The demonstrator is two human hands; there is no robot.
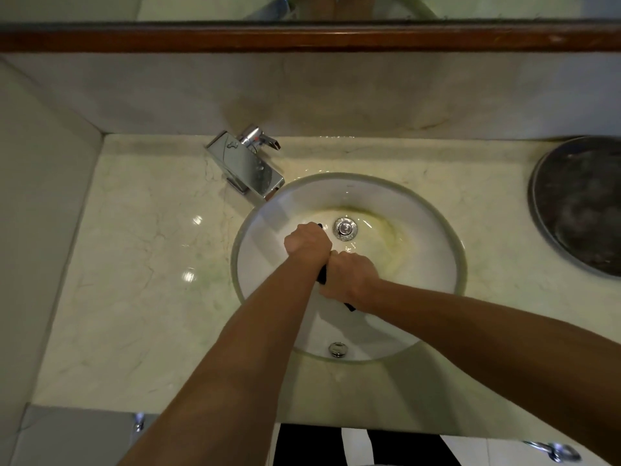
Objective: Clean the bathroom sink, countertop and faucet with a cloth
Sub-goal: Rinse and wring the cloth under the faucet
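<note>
Cloth [322,275], dark and twisted, is gripped over the sink [433,210] by the clenched left hand [307,242] and right hand [353,277], apparently being wrung, while yellowish staining beside the drain [345,228] suggests the basin is judged unfinished, with faucet [247,163] and countertop [141,250] wet.

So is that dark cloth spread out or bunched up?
Bunched up: the cloth is gripped between left hand and right hand, only small bits showing.

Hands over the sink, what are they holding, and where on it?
Both the left hand and right hand grip a dark twisted cloth, one at each end, above the white round sink.
</note>
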